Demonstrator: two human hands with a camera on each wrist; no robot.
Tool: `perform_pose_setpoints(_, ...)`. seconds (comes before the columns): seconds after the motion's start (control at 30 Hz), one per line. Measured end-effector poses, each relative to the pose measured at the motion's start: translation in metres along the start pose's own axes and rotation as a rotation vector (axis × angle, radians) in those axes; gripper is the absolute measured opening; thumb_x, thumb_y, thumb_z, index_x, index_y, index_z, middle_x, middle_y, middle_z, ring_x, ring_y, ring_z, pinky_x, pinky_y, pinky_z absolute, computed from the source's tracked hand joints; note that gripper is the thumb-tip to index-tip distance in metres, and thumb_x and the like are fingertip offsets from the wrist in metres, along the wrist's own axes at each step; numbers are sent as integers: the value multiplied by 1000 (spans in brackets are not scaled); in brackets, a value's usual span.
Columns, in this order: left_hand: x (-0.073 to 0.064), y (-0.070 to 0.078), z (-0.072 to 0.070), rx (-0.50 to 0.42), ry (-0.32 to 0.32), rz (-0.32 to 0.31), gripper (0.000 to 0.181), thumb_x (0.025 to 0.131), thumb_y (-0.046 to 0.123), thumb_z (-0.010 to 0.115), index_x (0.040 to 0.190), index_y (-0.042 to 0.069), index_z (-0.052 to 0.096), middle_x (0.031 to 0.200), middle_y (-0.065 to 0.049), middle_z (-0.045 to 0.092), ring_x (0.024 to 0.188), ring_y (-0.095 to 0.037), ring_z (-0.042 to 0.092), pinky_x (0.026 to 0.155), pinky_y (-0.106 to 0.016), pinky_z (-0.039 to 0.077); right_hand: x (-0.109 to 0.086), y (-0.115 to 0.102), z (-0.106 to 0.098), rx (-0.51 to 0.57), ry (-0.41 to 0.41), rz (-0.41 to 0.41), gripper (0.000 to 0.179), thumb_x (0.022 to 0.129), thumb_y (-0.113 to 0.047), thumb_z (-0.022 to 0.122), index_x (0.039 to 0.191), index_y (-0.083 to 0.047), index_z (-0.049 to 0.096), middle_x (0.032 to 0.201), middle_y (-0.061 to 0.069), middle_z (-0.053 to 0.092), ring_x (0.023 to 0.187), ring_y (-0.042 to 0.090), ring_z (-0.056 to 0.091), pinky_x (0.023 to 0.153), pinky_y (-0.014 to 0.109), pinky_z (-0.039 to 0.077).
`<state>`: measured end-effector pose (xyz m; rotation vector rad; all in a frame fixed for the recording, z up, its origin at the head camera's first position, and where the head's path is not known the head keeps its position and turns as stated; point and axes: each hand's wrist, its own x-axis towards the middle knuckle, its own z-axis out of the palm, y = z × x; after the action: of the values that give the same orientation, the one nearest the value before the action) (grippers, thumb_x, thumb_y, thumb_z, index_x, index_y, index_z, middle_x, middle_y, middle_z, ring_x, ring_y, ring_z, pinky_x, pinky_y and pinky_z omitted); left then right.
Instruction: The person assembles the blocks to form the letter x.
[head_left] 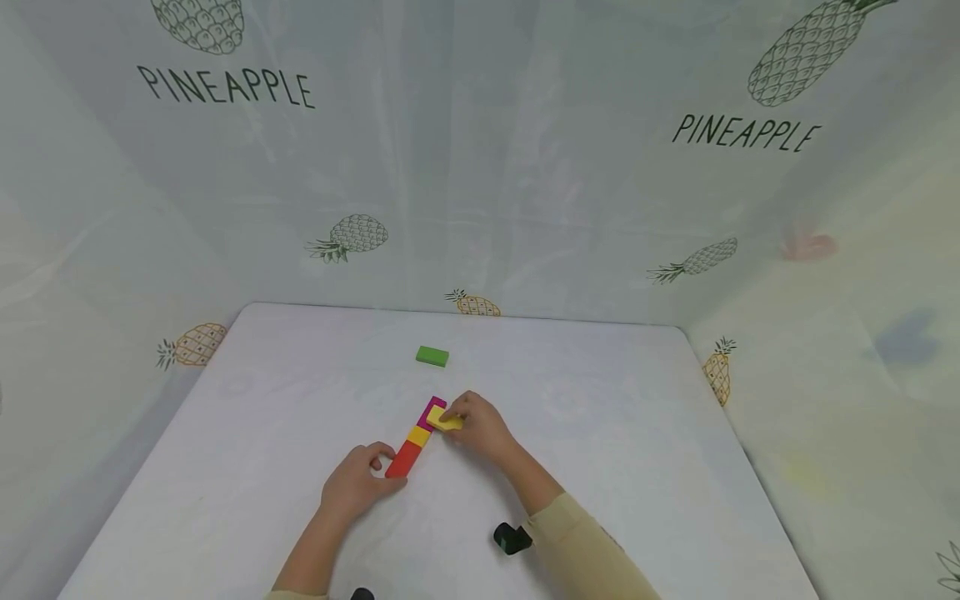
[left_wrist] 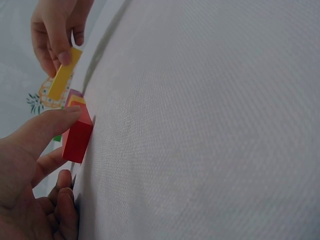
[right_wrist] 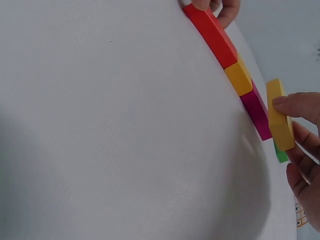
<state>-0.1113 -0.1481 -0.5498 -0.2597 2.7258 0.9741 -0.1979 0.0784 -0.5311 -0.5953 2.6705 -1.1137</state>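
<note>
My right hand (head_left: 483,429) pinches a yellow block (right_wrist: 280,120) between thumb and fingers. It holds this block above the table, overlapping the magenta block (right_wrist: 256,111) in the head view. A red block (head_left: 404,460), a short orange-yellow block (right_wrist: 239,76) and the magenta one lie end to end in a slanting row on the white tabletop. At the row's near end, my left hand (head_left: 356,482) grips the red block, its thumb on one side and index finger on the other. The other left fingers are loosely curled near the table in the left wrist view.
A green block (head_left: 432,357) lies farther back, beyond the row. A black object (head_left: 512,538) shows beside the right sleeve, and part of another black object (head_left: 363,593) at the bottom edge. A pineapple-printed curtain (head_left: 487,167) hangs behind the table and along its sides.
</note>
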Motion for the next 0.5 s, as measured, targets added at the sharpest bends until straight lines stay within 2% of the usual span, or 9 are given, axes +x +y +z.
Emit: perform_pose_setpoints(0.5,1,1,0,-1,7,11,43,71,36,85,107,21,65,88,0,53,78,-18,48,62,-31,43,-22,2,8,47,7,-17,17,82,-12,79,99,-16,76,98,-10,56,92,11,53,83,27,49)
